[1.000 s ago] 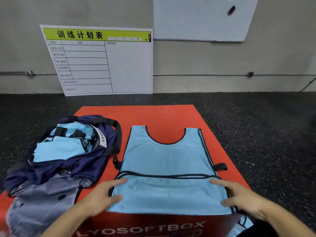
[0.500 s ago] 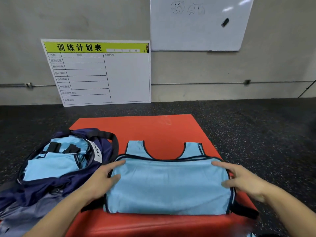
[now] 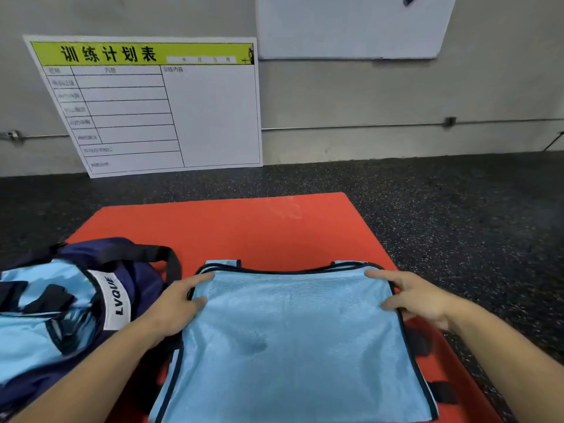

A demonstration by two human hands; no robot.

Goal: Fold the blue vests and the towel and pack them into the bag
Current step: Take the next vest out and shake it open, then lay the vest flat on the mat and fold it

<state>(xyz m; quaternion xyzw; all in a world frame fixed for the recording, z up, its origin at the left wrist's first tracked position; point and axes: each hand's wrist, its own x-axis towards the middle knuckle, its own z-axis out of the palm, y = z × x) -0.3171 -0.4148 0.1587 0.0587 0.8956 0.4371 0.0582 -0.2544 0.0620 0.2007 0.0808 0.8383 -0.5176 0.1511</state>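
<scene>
Mid-fold: left hand point(image 3: 174, 306) and right hand point(image 3: 418, 300) each pinch the vest point(image 3: 290, 340) corners, grip clamped. Next: fold narrower, into the bag point(image 3: 61, 303).

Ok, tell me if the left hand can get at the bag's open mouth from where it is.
Probably yes: the left hand lies at the vest edge right beside the bag, nothing between them.

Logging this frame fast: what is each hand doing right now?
Left hand: pinches the left corner of the folded blue vest.
Right hand: pinches the vest's right corner.
</scene>
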